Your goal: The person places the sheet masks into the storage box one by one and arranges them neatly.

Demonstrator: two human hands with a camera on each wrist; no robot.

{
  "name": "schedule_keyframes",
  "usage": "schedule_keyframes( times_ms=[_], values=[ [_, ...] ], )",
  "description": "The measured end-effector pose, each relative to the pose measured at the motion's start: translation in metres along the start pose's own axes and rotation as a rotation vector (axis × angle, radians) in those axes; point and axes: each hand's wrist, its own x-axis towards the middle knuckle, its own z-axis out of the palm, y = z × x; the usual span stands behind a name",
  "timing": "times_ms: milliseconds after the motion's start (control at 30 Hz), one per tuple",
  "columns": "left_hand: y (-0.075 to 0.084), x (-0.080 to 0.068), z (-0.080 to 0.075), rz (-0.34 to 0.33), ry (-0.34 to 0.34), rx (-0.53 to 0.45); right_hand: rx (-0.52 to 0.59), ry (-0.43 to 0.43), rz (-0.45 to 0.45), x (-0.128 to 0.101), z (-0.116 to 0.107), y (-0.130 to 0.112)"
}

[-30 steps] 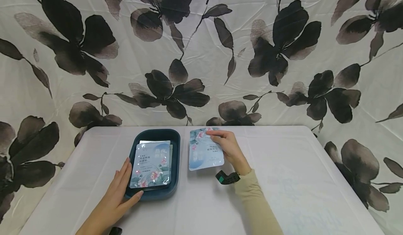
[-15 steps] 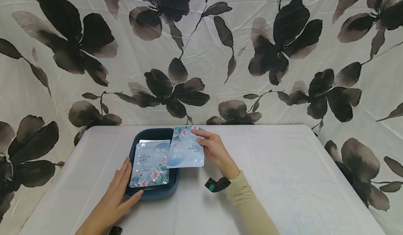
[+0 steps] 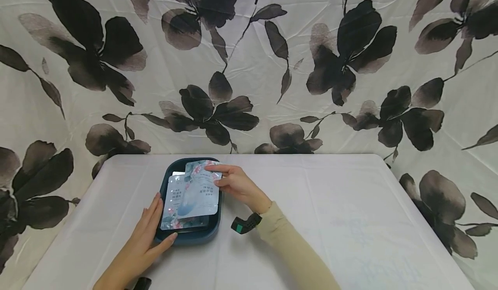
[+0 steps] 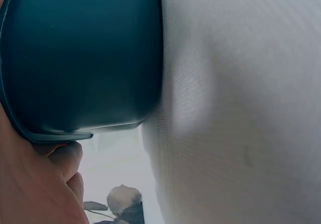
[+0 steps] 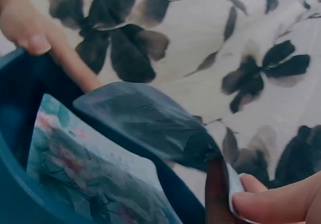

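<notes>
The sachet hangs over the tray, pinched at its 2 o'clock corner by the right hand, not yet let go. More sachets already lie stacked inside. The left hand rests with flat fingers against the tray's 8 o'clock wall, steadying it on the table.

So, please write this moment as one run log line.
right hand: pinches sachet over tray | left hand: rests on tray side | tray: holds other sachets
</notes>
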Motion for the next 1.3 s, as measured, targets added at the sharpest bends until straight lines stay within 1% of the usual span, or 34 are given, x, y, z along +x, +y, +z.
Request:
schedule_keyframes(
  times_ms=[200, 367, 433, 500, 667, 733, 767, 833, 1000, 1100, 1167, 1300],
  values=[
    [-0.001, 0.001, 0.0, 0.006, -0.002, -0.008, -0.171, -0.004, 0.039, 0.015, 0.014, 0.002],
    [0.0, 0.001, -0.002, 0.006, -0.003, -0.016, -0.352, 0.003, 0.053, 0.021, 0.022, 0.0],
    [0.0, 0.001, -0.002, 0.001, -0.008, -0.015, -0.451, 0.008, 0.047, 0.022, 0.026, 0.0],
    [0.0, 0.001, -0.002, -0.004, -0.014, -0.013, -0.581, 0.019, 0.03, 0.021, 0.031, 0.0],
    [-0.001, 0.001, -0.003, 0.001, -0.015, -0.009, -1.015, 0.063, -0.038, 0.015, 0.046, 0.003],
    [-0.001, 0.001, -0.003, 0.006, -0.014, -0.006, -1.15, 0.078, -0.045, 0.012, 0.054, 0.005],
    [-0.001, 0.001, -0.003, 0.007, -0.015, -0.006, -1.198, 0.082, -0.04, 0.01, 0.058, 0.007],
    [-0.002, 0.0, -0.003, 0.008, -0.016, -0.008, -1.246, 0.087, -0.011, 0.007, 0.066, 0.01],
    [-0.002, 0.001, -0.004, 0.018, -0.002, -0.008, -1.271, 0.077, 0.037, 0.002, 0.08, 0.02],
    [-0.002, 0.001, -0.004, 0.038, 0.013, -0.005, -1.334, 0.063, 0.031, 0.001, 0.084, 0.025],
    [-0.003, 0.001, -0.004, 0.051, 0.022, -0.006, -1.382, 0.051, 0.042, 0.0, 0.086, 0.03],
    [-0.004, 0.001, -0.002, 0.057, 0.025, -0.016, -1.45, 0.04, 0.063, 0.0, 0.089, 0.037]
  ],
)
